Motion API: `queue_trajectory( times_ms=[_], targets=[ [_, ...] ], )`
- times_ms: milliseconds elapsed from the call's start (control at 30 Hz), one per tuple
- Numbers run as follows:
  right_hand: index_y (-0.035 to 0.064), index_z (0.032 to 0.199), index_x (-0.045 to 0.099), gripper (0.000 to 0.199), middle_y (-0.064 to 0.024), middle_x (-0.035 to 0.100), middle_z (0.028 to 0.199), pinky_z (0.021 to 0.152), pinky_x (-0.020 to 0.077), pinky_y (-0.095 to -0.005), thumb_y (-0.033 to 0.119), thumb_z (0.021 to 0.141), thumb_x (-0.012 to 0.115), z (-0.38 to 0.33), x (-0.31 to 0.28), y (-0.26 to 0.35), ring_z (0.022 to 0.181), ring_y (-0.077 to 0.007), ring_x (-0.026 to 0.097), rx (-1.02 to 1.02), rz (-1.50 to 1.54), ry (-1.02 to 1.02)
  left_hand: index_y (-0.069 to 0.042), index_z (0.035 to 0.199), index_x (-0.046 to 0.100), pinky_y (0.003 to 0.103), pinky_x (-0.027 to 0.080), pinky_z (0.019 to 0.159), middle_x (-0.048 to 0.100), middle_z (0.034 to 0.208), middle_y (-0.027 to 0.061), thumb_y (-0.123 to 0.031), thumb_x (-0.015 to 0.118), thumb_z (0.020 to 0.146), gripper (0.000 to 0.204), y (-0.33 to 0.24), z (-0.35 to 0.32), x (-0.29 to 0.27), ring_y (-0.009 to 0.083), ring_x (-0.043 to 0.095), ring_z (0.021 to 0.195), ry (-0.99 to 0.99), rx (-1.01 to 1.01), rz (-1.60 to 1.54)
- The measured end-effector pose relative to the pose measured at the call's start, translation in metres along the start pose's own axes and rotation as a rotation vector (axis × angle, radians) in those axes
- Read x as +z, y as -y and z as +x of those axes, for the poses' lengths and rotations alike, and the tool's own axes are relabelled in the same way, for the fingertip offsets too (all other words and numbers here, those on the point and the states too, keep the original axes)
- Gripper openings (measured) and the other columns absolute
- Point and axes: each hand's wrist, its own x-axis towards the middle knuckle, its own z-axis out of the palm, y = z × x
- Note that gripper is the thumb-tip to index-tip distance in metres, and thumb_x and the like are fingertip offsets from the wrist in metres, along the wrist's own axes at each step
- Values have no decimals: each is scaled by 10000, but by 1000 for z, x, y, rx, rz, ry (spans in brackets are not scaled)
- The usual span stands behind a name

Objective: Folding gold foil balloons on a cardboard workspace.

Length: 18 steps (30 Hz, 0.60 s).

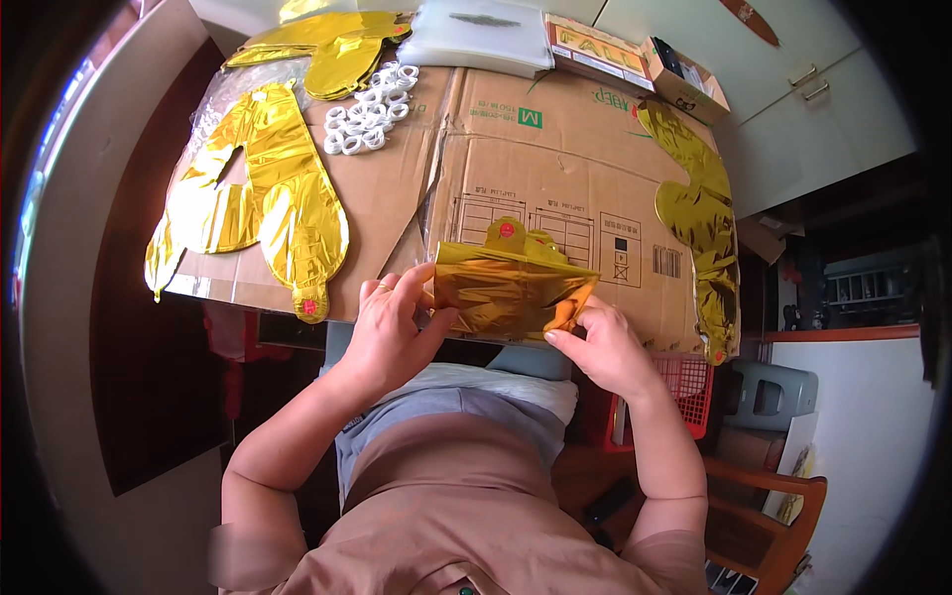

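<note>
A gold foil balloon (511, 288), flat and folded over, is held at the near edge of the cardboard, in front of my body. My left hand (392, 322) grips its left end between thumb and fingers. At its right corner my right hand (603, 342) pinches the foil, the thumb in front and some fingers behind it. A round tab with a red mark sticks up beyond the folded edge. Another flat gold foil balloon (263, 188) lies to the left, and a third, curved foil balloon (699, 213) lies along the right edge.
Flattened cardboard (565, 129) covers the table. Coils of white ribbon (362, 119) sit at the back left beside stacked gold foil (342, 55). Behind are a pile of clear plastic bags (476, 40) and an open box (684, 79). A red basket (684, 387) stands below, right.
</note>
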Motion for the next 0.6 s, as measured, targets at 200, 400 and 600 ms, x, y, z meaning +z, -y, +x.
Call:
queue_trajectory(
  times_ms=[200, 400, 600],
  targets=[
    [-60, 886, 658, 249, -188, 621, 863, 743, 493, -417, 178, 861, 728, 0, -1, -8, 799, -359, 624, -33, 23, 1, -22, 1335, 519, 411, 372, 917, 677, 928, 75, -94, 759, 823, 570, 8, -2, -7, 250, 588, 968, 97, 14, -104],
    [-64, 794, 592, 284, -191, 577, 802, 687, 468, -438, 173, 868, 731, -3, 3, -13, 737, -378, 589, -62, -48, -37, -43, 1305, 544, 392, 360, 931, 685, 951, 85, -79, 748, 818, 529, 9, -5, -5, 251, 575, 977, 117, 5, -71],
    [-58, 848, 618, 244, -129, 558, 794, 709, 467, -379, 162, 893, 713, -4, 2, -2, 736, -257, 557, 72, -111, -13, 3, 1323, 499, 418, 362, 924, 685, 963, 111, -82, 701, 845, 526, 1, -2, -7, 295, 583, 1010, 163, -51, -11]
  ],
)
